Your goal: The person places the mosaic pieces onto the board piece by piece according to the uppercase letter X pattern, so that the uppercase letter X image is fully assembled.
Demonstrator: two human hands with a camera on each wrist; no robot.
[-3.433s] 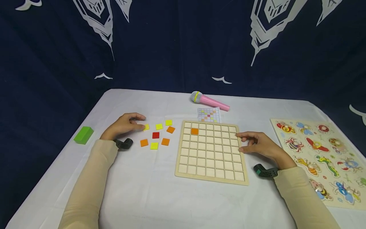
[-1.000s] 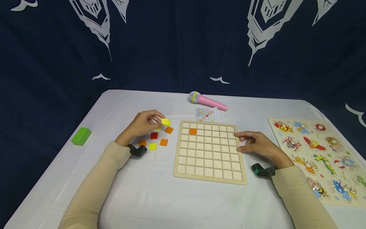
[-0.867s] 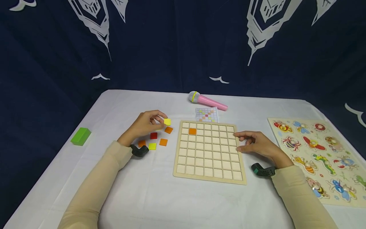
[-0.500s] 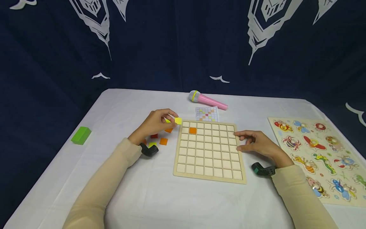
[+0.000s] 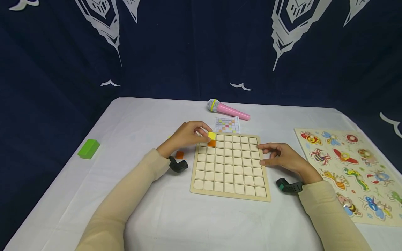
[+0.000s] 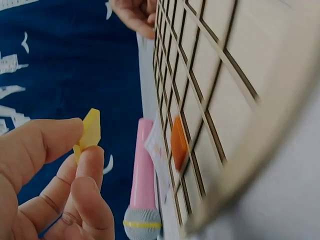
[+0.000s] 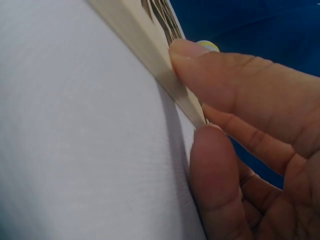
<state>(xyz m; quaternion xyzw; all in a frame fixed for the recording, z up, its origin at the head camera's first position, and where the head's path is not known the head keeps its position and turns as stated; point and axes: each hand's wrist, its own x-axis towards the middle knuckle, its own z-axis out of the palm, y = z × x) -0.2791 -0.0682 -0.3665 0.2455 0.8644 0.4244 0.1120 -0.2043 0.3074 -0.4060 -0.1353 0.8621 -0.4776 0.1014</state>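
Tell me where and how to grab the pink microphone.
Grip the pink microphone by the middle of its handle, probably best from above, squeezing across it. It lies on its side, the slim handle slanting off to the right of its wider round head, and the printed card close on its near side would likely hinder a low approach.

Microphone (image 5: 228, 110) behind grid board (image 5: 230, 169)

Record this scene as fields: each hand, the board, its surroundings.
Left hand: pinches a yellow tile, clear of the board
Right hand: touches the board's right edge
Board contents: orange tile in one cell
Behind board: card, pink microphone
Left of board: loose tile, green block
Right of board: insect puzzle
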